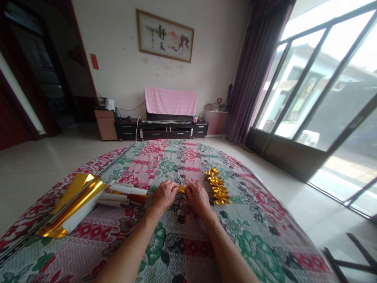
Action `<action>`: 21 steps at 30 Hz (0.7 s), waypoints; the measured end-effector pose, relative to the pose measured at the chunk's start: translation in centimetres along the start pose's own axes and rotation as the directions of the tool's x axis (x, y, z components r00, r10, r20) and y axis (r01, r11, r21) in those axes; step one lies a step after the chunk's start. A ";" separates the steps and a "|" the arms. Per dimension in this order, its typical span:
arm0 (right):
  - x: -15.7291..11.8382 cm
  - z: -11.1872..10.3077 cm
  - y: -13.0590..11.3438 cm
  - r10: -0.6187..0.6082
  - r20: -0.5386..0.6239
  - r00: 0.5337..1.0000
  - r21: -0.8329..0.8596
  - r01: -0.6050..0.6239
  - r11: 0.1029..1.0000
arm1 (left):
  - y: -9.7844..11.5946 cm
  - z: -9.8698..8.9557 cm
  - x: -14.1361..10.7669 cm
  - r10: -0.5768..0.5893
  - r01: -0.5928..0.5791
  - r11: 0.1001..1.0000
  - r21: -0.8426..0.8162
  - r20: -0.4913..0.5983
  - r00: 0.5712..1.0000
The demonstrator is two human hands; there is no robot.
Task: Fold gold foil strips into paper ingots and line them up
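Note:
Between my two hands, just above or on the patterned cloth, is a small piece of gold foil paper (182, 189). My left hand (165, 193) pinches its left end, fingers closed. The other end is gripped by my right hand (198, 196), whose fingers are also closed and partly hide the piece. To the right of my right hand lies a row of several folded gold foil pieces (218, 186) with pointed ends. Off to the left sits a stack of gold foil sheets (78, 200) with white backs, and beside it some white paper rolls (118, 196).
A floral cloth (165, 157) covers the round table. Beyond it stand a low black cabinet (166, 131) and something draped with a pink cloth (171, 101). Large glass doors (309, 90) are on the right. A dark stool frame (350, 259) stands at the lower right.

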State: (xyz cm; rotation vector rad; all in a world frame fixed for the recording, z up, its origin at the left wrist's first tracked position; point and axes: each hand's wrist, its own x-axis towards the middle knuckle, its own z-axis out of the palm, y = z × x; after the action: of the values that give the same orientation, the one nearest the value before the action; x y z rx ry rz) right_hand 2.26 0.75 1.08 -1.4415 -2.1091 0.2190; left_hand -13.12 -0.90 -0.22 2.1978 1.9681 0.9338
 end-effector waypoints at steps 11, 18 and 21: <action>0.3 0.3 0.8 -0.023 -0.037 0.999 0.035 0.024 0.999 | -0.3 0.4 0.1 0.025 -0.025 1.000 -0.008 -0.029 0.999; 0.5 0.0 1.8 -0.109 -0.031 0.994 0.153 0.112 0.982 | -0.2 0.2 0.1 0.026 -0.026 1.000 0.002 -0.018 1.000; 0.5 0.0 1.9 -0.105 -0.021 0.994 0.157 0.107 0.982 | -0.2 0.2 0.1 0.021 -0.022 1.000 -0.010 -0.008 1.000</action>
State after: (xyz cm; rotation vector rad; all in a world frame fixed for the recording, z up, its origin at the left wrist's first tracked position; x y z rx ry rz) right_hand 3.66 2.03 0.42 -1.2323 -2.1009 0.3275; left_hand -13.20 -0.69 -0.47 2.2176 1.9425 0.9548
